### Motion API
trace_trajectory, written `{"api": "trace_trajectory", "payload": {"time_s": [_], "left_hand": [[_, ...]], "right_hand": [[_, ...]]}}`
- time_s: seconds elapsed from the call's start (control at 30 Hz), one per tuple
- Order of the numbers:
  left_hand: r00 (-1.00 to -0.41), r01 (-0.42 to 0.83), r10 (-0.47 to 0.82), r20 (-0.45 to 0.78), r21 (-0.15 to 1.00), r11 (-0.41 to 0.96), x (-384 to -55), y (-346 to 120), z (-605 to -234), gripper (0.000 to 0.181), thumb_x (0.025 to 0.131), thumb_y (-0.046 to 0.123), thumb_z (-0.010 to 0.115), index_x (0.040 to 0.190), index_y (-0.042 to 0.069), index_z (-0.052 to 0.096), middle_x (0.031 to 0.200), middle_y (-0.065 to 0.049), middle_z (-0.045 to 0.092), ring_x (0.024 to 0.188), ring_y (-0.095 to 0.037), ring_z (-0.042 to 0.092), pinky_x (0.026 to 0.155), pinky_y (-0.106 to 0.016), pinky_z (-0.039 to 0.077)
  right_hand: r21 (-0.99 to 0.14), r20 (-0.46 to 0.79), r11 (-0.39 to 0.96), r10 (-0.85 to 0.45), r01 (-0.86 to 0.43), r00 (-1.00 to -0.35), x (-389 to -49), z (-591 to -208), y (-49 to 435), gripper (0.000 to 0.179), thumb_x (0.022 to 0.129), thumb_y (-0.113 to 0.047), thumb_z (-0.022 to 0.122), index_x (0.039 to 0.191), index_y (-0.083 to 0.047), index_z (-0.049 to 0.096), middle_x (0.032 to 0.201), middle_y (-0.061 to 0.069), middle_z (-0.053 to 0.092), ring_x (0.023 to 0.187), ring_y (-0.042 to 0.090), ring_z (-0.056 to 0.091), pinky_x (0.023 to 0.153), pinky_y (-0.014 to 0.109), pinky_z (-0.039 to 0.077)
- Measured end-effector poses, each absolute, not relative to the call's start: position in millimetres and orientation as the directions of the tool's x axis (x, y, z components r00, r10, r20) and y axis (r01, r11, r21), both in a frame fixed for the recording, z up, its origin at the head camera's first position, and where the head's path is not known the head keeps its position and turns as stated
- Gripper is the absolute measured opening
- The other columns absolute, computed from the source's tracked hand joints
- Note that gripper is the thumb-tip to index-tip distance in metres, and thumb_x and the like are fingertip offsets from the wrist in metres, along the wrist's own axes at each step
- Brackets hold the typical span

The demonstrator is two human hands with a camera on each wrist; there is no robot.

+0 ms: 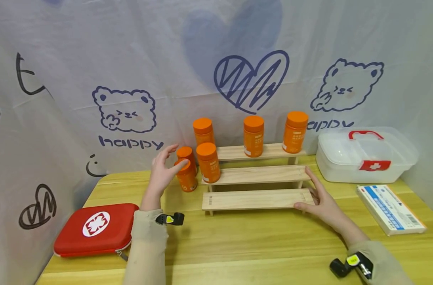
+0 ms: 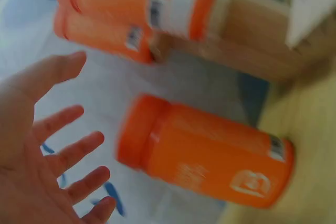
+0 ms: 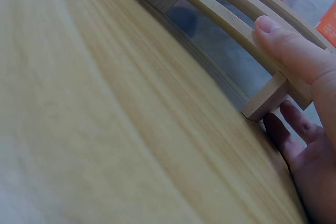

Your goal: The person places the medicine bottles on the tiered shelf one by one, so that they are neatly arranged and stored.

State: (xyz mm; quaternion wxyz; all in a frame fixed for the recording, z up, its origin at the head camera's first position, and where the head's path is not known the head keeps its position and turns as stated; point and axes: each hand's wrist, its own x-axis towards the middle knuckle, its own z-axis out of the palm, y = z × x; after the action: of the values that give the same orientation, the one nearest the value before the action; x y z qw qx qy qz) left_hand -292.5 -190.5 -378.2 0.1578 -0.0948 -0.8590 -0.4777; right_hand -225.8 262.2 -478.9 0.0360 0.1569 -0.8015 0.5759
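A three-tier wooden stand (image 1: 252, 200) is in the middle of the table. At its right end my right hand (image 1: 325, 204) grips the stand, thumb on the lowest tier's front edge and fingers round the end by the leg (image 3: 268, 98). My left hand (image 1: 161, 170) is beside two orange bottles left of the stand, its fingers spread. In the left wrist view, a gap shows between the fingers and the nearer orange bottle (image 2: 210, 156). Another orange bottle (image 1: 209, 164) stands at the middle tier's left end. Three more, including the right one (image 1: 295, 132), are on the top tier.
A red first-aid case (image 1: 113, 233) lies at the left. To the right stand a clear-lidded medicine box (image 1: 344, 170) with a red handle, and in front of it a flat blue-and-white carton (image 1: 391, 209). A printed cloth (image 1: 187, 51) hangs behind the table.
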Motion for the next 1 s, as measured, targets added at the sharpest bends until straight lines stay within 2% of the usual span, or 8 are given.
{"api": "trace_trajectory", "payload": {"time_s": [0.13,0.23,0.5,0.73,1.0], "left_hand": [[-0.972,0.23,0.067,0.227,0.843,0.487,-300,-201,-395,0.068,0.084,0.031,0.074,0.143,0.015,0.043,0.14,-0.015,0.04,0.129,-0.035,0.03,0.104,-0.056,0.025],[-0.981,0.193,0.09,0.171,0.874,0.445,-302,-207,-403,0.068,0.084,0.028,0.074,0.143,0.015,0.042,0.141,-0.017,0.038,0.127,-0.037,0.032,0.103,-0.057,0.027],[-0.982,0.179,0.136,0.128,0.851,0.493,-301,-213,-407,0.066,0.082,0.026,0.077,0.14,0.017,0.045,0.137,-0.016,0.046,0.12,-0.034,0.042,0.097,-0.054,0.035],[-0.978,0.205,0.148,0.151,0.84,0.502,-303,-212,-409,0.064,0.082,0.02,0.077,0.138,0.015,0.045,0.129,-0.018,0.054,0.115,-0.034,0.047,0.094,-0.052,0.038],[-0.98,0.185,0.152,0.125,0.854,0.486,-302,-211,-408,0.064,0.083,0.023,0.075,0.137,0.014,0.042,0.122,-0.02,0.056,0.113,-0.034,0.05,0.093,-0.049,0.039]], "right_hand": [[-0.911,0.235,0.293,-0.211,-0.291,-0.949,-225,-479,262,0.104,0.083,-0.008,0.074,0.154,-0.032,0.002,0.159,0.014,0.001,0.126,0.046,0.037,0.083,0.017,0.047],[-0.91,0.233,0.296,-0.211,-0.289,-0.949,-225,-479,262,0.104,0.083,-0.008,0.074,0.154,-0.033,0.002,0.159,0.012,-0.001,0.127,0.047,0.036,0.084,0.016,0.046],[-0.908,0.237,0.302,-0.206,-0.292,-0.949,-225,-478,261,0.104,0.083,-0.007,0.074,0.154,-0.033,0.002,0.159,0.015,0.002,0.125,0.045,0.038,0.083,0.017,0.047],[-0.909,0.239,0.295,-0.209,-0.294,-0.948,-225,-478,262,0.104,0.083,-0.006,0.074,0.154,-0.033,0.002,0.158,0.017,0.003,0.124,0.046,0.039,0.083,0.018,0.048],[-0.914,0.234,0.286,-0.209,-0.289,-0.949,-226,-480,262,0.104,0.083,-0.006,0.074,0.154,-0.035,0.002,0.158,0.017,0.002,0.125,0.046,0.038,0.083,0.018,0.047]]}}
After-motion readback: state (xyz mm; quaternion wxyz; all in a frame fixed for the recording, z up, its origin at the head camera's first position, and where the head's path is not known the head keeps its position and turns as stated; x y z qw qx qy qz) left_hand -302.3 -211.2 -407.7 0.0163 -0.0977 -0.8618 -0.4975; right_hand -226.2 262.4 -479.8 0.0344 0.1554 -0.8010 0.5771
